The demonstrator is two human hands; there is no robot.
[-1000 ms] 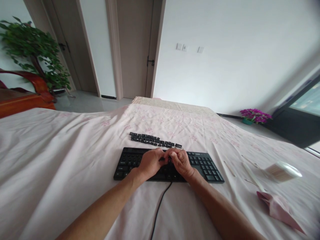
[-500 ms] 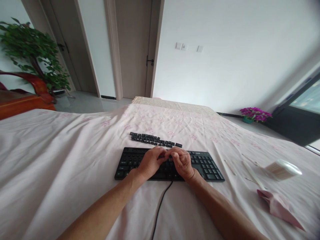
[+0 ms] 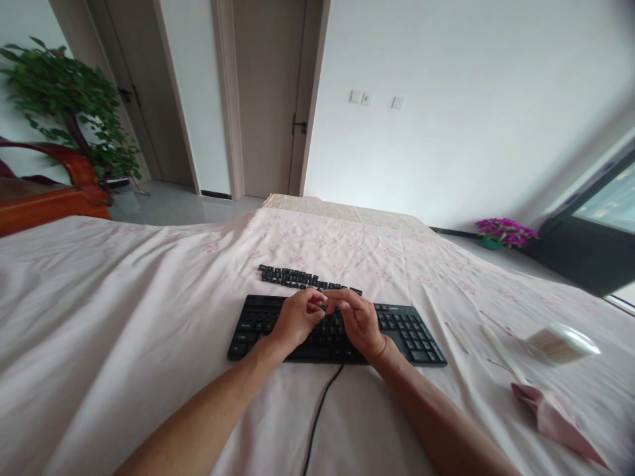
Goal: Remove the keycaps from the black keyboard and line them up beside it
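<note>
Clear tub [image 3: 578,337] has thin sticks [image 3: 548,345] inside; keyboard's [image 3: 414,330] under left hand [image 3: 294,322] and right hand [image 3: 364,325], fingers [image 3: 342,295] bent, can't tell if gripping.

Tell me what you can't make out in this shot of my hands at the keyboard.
All in the head view:
Middle part of the keyboard: covered by the left hand and right hand.
Whether either hand holds something: hidden by their own curl.
Lettering on the loose keycaps: too small and blurred.
Far end of the cable: cut off by the bottom edge.
</note>
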